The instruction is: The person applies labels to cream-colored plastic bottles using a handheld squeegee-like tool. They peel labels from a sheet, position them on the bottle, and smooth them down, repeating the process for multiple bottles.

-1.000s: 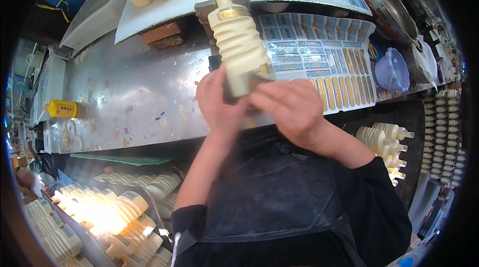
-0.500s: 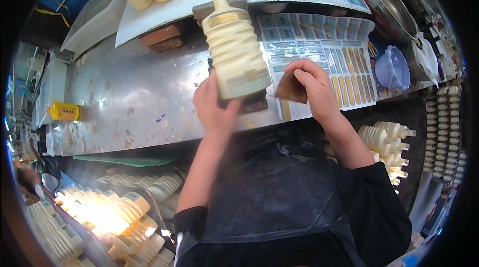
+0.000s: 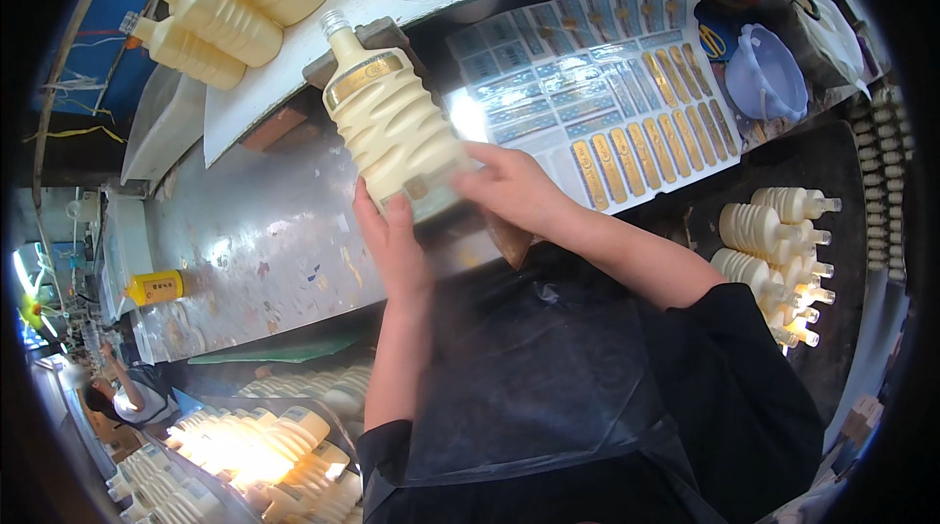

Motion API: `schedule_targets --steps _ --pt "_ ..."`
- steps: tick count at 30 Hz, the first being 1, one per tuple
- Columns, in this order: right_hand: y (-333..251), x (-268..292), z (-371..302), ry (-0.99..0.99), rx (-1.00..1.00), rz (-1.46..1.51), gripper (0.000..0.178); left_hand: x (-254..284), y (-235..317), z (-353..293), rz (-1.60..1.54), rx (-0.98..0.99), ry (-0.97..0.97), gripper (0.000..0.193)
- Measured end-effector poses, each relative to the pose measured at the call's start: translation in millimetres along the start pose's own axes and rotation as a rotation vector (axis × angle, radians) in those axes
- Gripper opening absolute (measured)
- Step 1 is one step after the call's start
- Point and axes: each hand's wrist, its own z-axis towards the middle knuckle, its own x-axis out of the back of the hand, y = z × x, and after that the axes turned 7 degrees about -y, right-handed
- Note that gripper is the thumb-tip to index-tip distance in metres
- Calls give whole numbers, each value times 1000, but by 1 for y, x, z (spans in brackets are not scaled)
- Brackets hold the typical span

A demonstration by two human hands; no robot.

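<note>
A cream bottle (image 3: 394,127) with wavy ridges lies tilted in front of me, its clear screw neck pointing away. A gold label (image 3: 368,76) is on its shoulder, and a small gold patch (image 3: 417,189) shows near the base. My left hand (image 3: 394,240) is closed round the left side of the base, thumb on the front. On the base's right side rests my right hand (image 3: 511,189), its fingertips blurred. It holds a thin brown scraper-like piece (image 3: 509,242), mostly hidden beneath the palm. Dark blocks (image 3: 387,37) sit under the bottle's upper end.
Sheets of gold and blue labels (image 3: 597,83) lie right of the bottle. Beyond are a lilac bucket (image 3: 766,73) and yellow scissors (image 3: 712,40). Several bottles (image 3: 769,250) lie at right, more (image 3: 259,446) at lower left. A yellow container (image 3: 155,287) stands on the metal table (image 3: 264,260).
My right hand, with the brown piece, has come leftward from beside the bottle onto its base. My left hand stays at the base. The whole view has shifted.
</note>
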Motion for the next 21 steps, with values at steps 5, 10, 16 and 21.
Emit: schedule_targets --steps 5,10,16,21 --pt "6 -2 1 -1 -19 153 41 0 -6 0 -45 -20 7 64" --pt "10 8 11 -1 -48 87 38 -4 2 0 -96 -60 -4 64" --pt "6 1 5 21 -19 -27 37 -6 5 2 27 -19 23 64" --pt "-3 24 13 93 -222 71 34 -5 14 -2 -97 -4 47 65"
